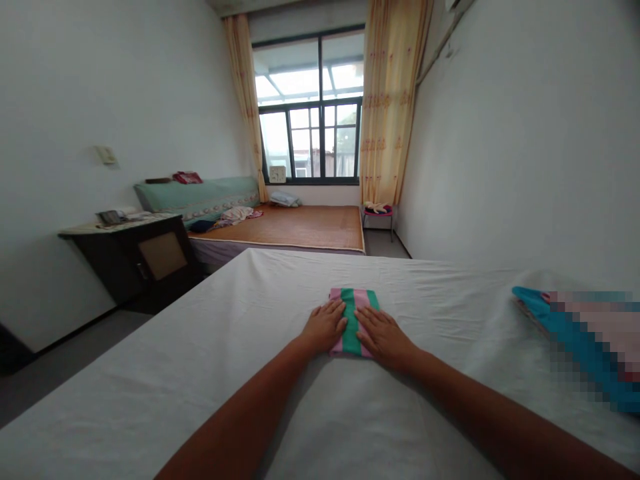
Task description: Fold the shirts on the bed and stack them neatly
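Observation:
A small folded cloth with pink and green stripes lies flat on a white sheet. My left hand rests palm down on its left edge, fingers stretched toward the middle. On the right edge lies my right hand, also flat, with its fingers reaching forward over the stripes. Both hands touch the cloth without gripping it. The green stripe between them stays visible, while parts of both side edges are hidden under my palms.
To the right lies a blue item, partly pixelated. Beyond the sheet stands a bed with a brown mat, below the window. A dark cabinet stands at the left, and a stool holds some cloth near the curtain.

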### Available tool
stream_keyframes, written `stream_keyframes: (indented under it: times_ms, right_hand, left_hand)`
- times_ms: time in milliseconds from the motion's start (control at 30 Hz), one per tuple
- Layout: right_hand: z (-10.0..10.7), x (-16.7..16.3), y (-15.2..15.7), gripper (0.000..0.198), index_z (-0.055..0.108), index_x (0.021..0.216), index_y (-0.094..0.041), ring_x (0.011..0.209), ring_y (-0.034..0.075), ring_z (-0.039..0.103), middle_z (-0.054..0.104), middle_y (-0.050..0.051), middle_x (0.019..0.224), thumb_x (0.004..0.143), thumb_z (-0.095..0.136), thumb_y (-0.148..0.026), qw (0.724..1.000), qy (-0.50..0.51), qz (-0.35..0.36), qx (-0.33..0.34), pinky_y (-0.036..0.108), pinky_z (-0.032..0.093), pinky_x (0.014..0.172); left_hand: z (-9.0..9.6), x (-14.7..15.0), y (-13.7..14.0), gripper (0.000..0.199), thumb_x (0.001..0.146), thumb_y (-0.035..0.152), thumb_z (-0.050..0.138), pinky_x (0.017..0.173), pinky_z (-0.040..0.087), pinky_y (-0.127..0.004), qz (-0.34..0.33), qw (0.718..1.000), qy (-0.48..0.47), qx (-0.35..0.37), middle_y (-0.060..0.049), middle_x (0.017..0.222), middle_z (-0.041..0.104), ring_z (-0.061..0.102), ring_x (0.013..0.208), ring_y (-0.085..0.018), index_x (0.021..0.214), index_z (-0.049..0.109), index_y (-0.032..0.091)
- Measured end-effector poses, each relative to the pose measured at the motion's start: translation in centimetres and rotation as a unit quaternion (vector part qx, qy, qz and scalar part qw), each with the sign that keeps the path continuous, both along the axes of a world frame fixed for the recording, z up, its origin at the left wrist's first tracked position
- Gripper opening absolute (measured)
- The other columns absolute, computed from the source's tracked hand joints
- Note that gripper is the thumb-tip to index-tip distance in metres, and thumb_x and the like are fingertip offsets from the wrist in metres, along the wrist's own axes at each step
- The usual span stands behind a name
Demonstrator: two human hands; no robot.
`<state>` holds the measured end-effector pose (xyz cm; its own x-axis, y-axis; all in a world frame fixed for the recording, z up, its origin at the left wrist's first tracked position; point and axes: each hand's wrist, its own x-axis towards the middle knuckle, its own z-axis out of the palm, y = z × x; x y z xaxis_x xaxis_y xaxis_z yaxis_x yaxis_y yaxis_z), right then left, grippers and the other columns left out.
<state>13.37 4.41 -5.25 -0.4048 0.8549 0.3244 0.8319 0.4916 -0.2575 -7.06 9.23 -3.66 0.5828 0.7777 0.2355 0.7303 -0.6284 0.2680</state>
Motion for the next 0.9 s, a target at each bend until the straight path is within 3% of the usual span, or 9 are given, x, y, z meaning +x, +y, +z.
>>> stream_keyframes:
  times_ms: [133, 300, 367, 433, 533, 600, 733, 800, 900]
  right_hand:
    - [-0.5, 1.4, 1.2, 0.051, 0.05, 0.135, -0.014, 0.136, 0.028, 0.035, 0.044, 0.015, 0.144, 0.091, 0.038, -0.038, 0.991, 0.086, -0.1, -0.025, 0.048, 0.025, 0.113]
    - [1.4, 0.7, 2.2, 0.059, 0.051, 0.129, -0.012, 0.127, 0.029, 0.047, 0.052, 0.017, 0.137, 0.079, 0.056, -0.043, 0.949, 0.252, -0.172, -0.08, 0.046, 0.035, 0.108]
    - [2.3, -0.1, 1.8, 0.054, 0.057, 0.119, -0.013, 0.116, 0.031, 0.057, 0.061, 0.016, 0.125, 0.075, 0.061, -0.045, 0.907, 0.358, -0.176, -0.136, 0.044, 0.045, 0.099]
    - [3.1, -0.9, 1.3, 0.045, 0.062, 0.105, -0.014, 0.101, 0.031, 0.065, 0.069, 0.016, 0.109, 0.075, 0.062, -0.048, 0.843, 0.458, -0.164, -0.229, 0.043, 0.054, 0.085]
    - [3.6, -1.8, 0.6, 0.037, 0.063, 0.092, -0.015, 0.087, 0.03, 0.069, 0.073, 0.015, 0.094, 0.074, 0.065, -0.046, 0.775, 0.535, -0.137, -0.307, 0.04, 0.056, 0.074]
    - [3.6, -2.2, 0.3, 0.035, 0.063, 0.093, -0.015, 0.085, 0.028, 0.069, 0.073, 0.012, 0.092, 0.07, 0.069, -0.041, 0.77, 0.549, -0.129, -0.298, 0.039, 0.056, 0.075]
    - [4.1, -1.7, -0.1, 0.034, 0.064, 0.097, -0.015, 0.082, 0.023, 0.068, 0.073, 0.007, 0.09, 0.065, 0.068, -0.028, 0.799, 0.535, -0.123, -0.245, 0.035, 0.055, 0.076]
    - [4.7, -0.1, -0.4, 0.035, 0.063, 0.098, -0.015, 0.082, 0.023, 0.068, 0.073, 0.006, 0.09, 0.064, 0.067, -0.026, 0.81, 0.526, -0.151, -0.209, 0.034, 0.055, 0.074]
    - [5.4, 3.3, -1.5, 0.042, 0.06, 0.104, -0.015, 0.088, 0.024, 0.068, 0.072, 0.007, 0.097, 0.066, 0.069, -0.03, 0.799, 0.541, -0.163, -0.205, 0.034, 0.055, 0.075]
  left_hand:
    - [-0.4, -0.2, -0.1, 0.054, 0.097, 0.046, 0.027, 0.113, 0.025, -0.045, 0.02, 0.999, 0.03, -0.008, -0.007, 0.152, 0.034, 0.029, 0.14, -0.024, 0.145, 0.035, 0.023]
    - [-0.5, -0.2, -0.2, 0.056, 0.097, 0.047, 0.025, 0.112, 0.025, -0.046, 0.018, 1.0, 0.02, 0.003, -0.009, 0.151, 0.035, 0.029, 0.14, -0.024, 0.145, 0.035, 0.02]
    - [-0.4, -0.3, -0.3, 0.055, 0.097, 0.047, 0.026, 0.112, 0.025, -0.045, 0.015, 1.0, 0.012, 0.008, -0.009, 0.15, 0.036, 0.031, 0.139, -0.024, 0.144, 0.037, 0.02]
    - [-0.3, -0.4, -0.5, 0.054, 0.096, 0.046, 0.027, 0.112, 0.026, -0.044, 0.011, 1.0, 0.005, 0.014, -0.008, 0.15, 0.038, 0.032, 0.138, -0.023, 0.143, 0.038, 0.021]
    - [-0.1, -0.5, -0.6, 0.052, 0.096, 0.045, 0.029, 0.112, 0.027, -0.044, 0.007, 1.0, -0.001, 0.014, -0.007, 0.149, 0.039, 0.033, 0.138, -0.023, 0.142, 0.04, 0.022]
    - [-0.1, -0.5, -0.5, 0.051, 0.096, 0.044, 0.032, 0.111, 0.028, -0.045, 0.006, 1.0, -0.005, 0.01, -0.007, 0.148, 0.04, 0.033, 0.137, -0.024, 0.141, 0.041, 0.023]
    - [0.0, -0.7, -0.1, 0.049, 0.096, 0.044, 0.031, 0.111, 0.029, -0.045, -0.014, 1.0, -0.023, 0.005, -0.006, 0.147, 0.043, 0.036, 0.136, -0.024, 0.14, 0.044, 0.024]
    - [0.1, -0.8, 0.2, 0.049, 0.097, 0.044, 0.028, 0.111, 0.029, -0.041, -0.026, 0.999, -0.033, 0.002, -0.006, 0.145, 0.045, 0.038, 0.135, -0.021, 0.139, 0.045, 0.024]
    - [0.2, -0.8, 0.4, 0.048, 0.097, 0.042, 0.029, 0.111, 0.03, -0.039, -0.019, 1.0, -0.021, -0.01, -0.008, 0.143, 0.048, 0.041, 0.133, -0.021, 0.136, 0.049, 0.021]
